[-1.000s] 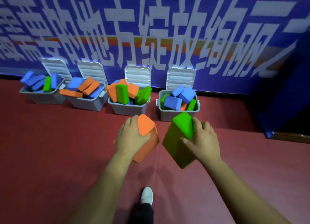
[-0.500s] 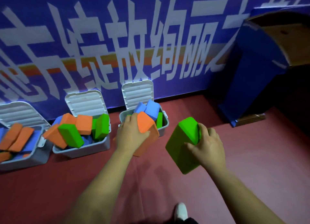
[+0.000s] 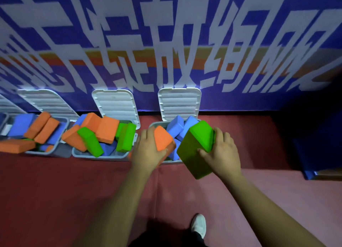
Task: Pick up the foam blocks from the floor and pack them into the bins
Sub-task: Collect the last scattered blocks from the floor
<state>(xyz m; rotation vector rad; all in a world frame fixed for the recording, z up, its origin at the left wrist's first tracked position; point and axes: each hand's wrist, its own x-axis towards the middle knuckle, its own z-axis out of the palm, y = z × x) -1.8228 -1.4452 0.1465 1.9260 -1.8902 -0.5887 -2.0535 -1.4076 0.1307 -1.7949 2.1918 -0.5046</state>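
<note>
Hands: left hand (image 3: 148,153) clamps orange foam block (image 3: 163,139); right hand (image 3: 223,152) clamps green foam block (image 3: 195,152).
Position: both blocks hover over the rightmost bin (image 3: 155,124), near its front rim.
Bin: blue blocks (image 3: 175,125) heaped inside.
Advice: lay each flat into gaps, one at a time, so none topples out.

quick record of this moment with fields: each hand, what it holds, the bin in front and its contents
left hand: grips orange block at near-left edge of rightmost bin
right hand: grips green block, tilted, at the bin's near-right side
bin state: lid open, blue blocks inside
next bin left: heaped with orange, green and blue blocks
floor: red carpet, one white shoe
</note>
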